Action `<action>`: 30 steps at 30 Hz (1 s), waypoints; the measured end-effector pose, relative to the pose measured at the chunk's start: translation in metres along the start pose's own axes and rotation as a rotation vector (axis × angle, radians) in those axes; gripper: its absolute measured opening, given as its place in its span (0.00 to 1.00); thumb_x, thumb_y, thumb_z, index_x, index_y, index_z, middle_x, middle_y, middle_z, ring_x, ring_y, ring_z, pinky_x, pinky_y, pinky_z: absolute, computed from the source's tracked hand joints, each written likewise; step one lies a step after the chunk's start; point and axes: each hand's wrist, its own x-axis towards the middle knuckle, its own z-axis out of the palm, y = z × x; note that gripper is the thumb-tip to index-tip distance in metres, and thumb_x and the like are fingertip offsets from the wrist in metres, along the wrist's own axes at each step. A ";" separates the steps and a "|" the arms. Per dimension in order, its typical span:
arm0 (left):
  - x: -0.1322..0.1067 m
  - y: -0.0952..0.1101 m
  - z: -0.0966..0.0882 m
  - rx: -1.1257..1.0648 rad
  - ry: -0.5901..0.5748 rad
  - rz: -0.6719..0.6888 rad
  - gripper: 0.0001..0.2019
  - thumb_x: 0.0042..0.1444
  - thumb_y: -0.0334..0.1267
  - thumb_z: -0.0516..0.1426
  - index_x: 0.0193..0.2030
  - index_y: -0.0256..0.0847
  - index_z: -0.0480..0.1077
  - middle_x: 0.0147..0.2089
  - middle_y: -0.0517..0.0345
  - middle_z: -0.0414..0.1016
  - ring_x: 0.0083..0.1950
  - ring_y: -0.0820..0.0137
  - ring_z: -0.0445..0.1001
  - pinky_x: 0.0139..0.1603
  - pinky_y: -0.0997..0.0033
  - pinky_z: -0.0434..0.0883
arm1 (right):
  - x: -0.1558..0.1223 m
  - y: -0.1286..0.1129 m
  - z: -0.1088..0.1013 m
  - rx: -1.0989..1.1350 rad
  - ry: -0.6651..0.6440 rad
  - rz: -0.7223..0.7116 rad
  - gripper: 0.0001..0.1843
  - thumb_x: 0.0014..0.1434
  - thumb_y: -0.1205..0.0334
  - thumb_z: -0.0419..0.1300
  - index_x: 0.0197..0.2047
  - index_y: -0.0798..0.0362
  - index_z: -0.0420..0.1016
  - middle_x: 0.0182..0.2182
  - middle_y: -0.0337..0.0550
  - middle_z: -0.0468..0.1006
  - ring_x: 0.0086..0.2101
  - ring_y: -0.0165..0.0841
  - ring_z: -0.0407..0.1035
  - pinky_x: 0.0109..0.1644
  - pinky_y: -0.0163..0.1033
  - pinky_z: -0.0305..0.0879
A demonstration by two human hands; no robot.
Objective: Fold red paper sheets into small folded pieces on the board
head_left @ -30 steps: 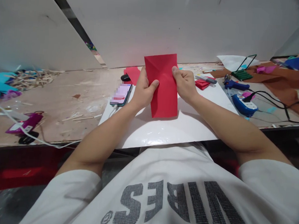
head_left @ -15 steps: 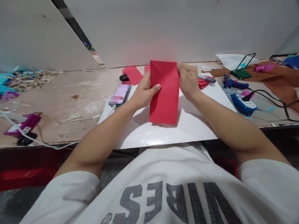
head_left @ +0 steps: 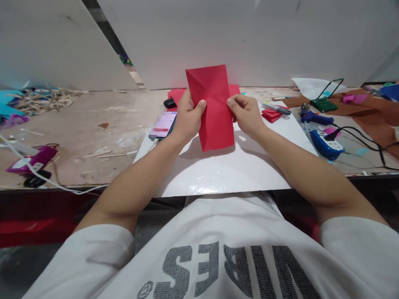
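Note:
A tall sheet of red paper (head_left: 216, 123) with crease lines is held up above a white board (head_left: 184, 180). My left hand (head_left: 190, 115) grips its left edge, the thumb on the near face and the fingers behind. At the right edge, about halfway up, my right hand (head_left: 245, 111) pinches the paper between thumb and fingers. The sheet leans, with its top toward the left. Behind it lie more red papers (head_left: 176, 95), partly hidden. On the board's right side a grey cutter (head_left: 280, 109) rests on a small stack of red pieces (head_left: 271, 115).
Left of the board's middle lies a phone (head_left: 163, 124). To the right are a blue glue gun (head_left: 318, 118), a blue power socket (head_left: 326, 143) with black cables, and brown paper (head_left: 367, 114). A purple socket (head_left: 35, 159), a white cable and wood slivers (head_left: 52, 101) occupy the left.
The red paper has tilted, its top moving left and up. My right hand has slid from the upper corner down to the middle of the right edge.

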 end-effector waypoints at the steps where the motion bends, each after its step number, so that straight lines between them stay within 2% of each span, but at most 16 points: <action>1: 0.001 0.000 -0.001 0.006 0.028 0.014 0.38 0.68 0.80 0.72 0.68 0.53 0.81 0.69 0.44 0.90 0.78 0.41 0.87 0.83 0.39 0.83 | -0.002 0.000 0.002 -0.005 -0.003 -0.004 0.52 0.56 -0.01 0.72 0.36 0.44 0.73 0.28 0.35 0.70 0.30 0.32 0.65 0.32 0.40 0.66; 5: 0.003 -0.004 -0.003 0.019 0.111 0.065 0.38 0.70 0.82 0.69 0.65 0.51 0.81 0.67 0.45 0.90 0.71 0.46 0.89 0.79 0.43 0.85 | -0.009 0.004 0.010 0.015 -0.030 0.048 0.54 0.50 -0.02 0.74 0.37 0.44 0.71 0.30 0.34 0.73 0.30 0.31 0.65 0.34 0.41 0.66; 7: 0.005 -0.007 -0.004 0.043 0.167 0.068 0.38 0.71 0.83 0.68 0.63 0.51 0.81 0.65 0.46 0.91 0.70 0.47 0.90 0.78 0.44 0.85 | -0.011 0.009 0.013 0.013 -0.058 0.064 0.54 0.52 -0.02 0.72 0.37 0.44 0.71 0.31 0.35 0.75 0.32 0.32 0.66 0.36 0.42 0.68; 9: 0.007 -0.009 -0.007 0.063 0.230 0.064 0.38 0.71 0.84 0.68 0.62 0.50 0.80 0.63 0.47 0.91 0.71 0.47 0.89 0.79 0.45 0.84 | -0.013 0.014 0.015 -0.014 -0.081 0.069 0.51 0.59 0.00 0.71 0.38 0.44 0.72 0.31 0.35 0.76 0.33 0.33 0.68 0.38 0.42 0.69; 12: 0.013 -0.010 -0.012 0.051 0.312 0.028 0.36 0.71 0.82 0.68 0.61 0.51 0.80 0.63 0.49 0.92 0.73 0.49 0.88 0.80 0.46 0.82 | -0.016 0.017 0.015 -0.067 -0.107 0.071 0.42 0.70 0.12 0.72 0.39 0.44 0.72 0.32 0.36 0.77 0.34 0.35 0.70 0.40 0.43 0.70; 14: 0.018 -0.008 -0.015 0.026 0.336 -0.017 0.34 0.73 0.81 0.68 0.58 0.52 0.79 0.62 0.52 0.93 0.76 0.51 0.87 0.80 0.47 0.82 | -0.017 0.015 0.014 -0.135 -0.116 0.052 0.34 0.74 0.23 0.75 0.39 0.44 0.72 0.32 0.37 0.78 0.34 0.35 0.69 0.41 0.43 0.68; 17: 0.027 -0.003 -0.022 0.003 0.268 -0.115 0.33 0.73 0.83 0.65 0.53 0.54 0.78 0.57 0.55 0.95 0.82 0.52 0.83 0.80 0.45 0.82 | -0.020 0.009 0.012 -0.241 -0.141 0.027 0.25 0.77 0.36 0.73 0.39 0.45 0.73 0.31 0.37 0.79 0.34 0.36 0.72 0.42 0.45 0.67; 20: 0.035 -0.003 -0.034 0.002 0.199 -0.219 0.34 0.70 0.86 0.66 0.49 0.56 0.76 0.51 0.57 0.95 0.88 0.51 0.78 0.78 0.42 0.81 | -0.022 0.004 0.012 -0.255 -0.176 0.053 0.18 0.79 0.44 0.68 0.39 0.45 0.74 0.31 0.39 0.82 0.34 0.39 0.79 0.45 0.47 0.71; 22: 0.041 -0.011 -0.044 -0.018 0.243 -0.233 0.33 0.68 0.85 0.69 0.50 0.57 0.76 0.52 0.57 0.94 0.86 0.51 0.79 0.78 0.42 0.82 | -0.023 0.000 0.013 -0.265 -0.181 0.058 0.14 0.77 0.50 0.68 0.40 0.45 0.74 0.31 0.39 0.83 0.34 0.39 0.79 0.45 0.46 0.72; 26: 0.054 -0.040 -0.071 -0.121 0.361 -0.144 0.37 0.69 0.87 0.68 0.59 0.56 0.78 0.56 0.62 0.93 0.75 0.53 0.82 0.81 0.42 0.79 | -0.024 -0.007 0.011 -0.316 -0.185 0.003 0.09 0.69 0.60 0.68 0.37 0.44 0.73 0.30 0.38 0.81 0.33 0.37 0.73 0.43 0.45 0.66; 28: 0.059 -0.055 -0.081 -0.117 0.322 -0.130 0.42 0.67 0.92 0.64 0.62 0.56 0.77 0.54 0.64 0.91 0.77 0.52 0.79 0.85 0.38 0.75 | -0.024 -0.009 0.009 -0.341 -0.166 -0.017 0.11 0.67 0.62 0.68 0.34 0.44 0.72 0.30 0.38 0.78 0.34 0.37 0.71 0.42 0.46 0.64; 30: 0.061 -0.062 -0.083 -0.085 0.250 -0.146 0.45 0.63 0.95 0.64 0.62 0.56 0.75 0.53 0.65 0.91 0.81 0.47 0.78 0.87 0.33 0.73 | -0.021 -0.010 0.006 -0.344 -0.102 -0.020 0.15 0.71 0.58 0.69 0.33 0.43 0.71 0.29 0.38 0.76 0.34 0.38 0.70 0.42 0.47 0.64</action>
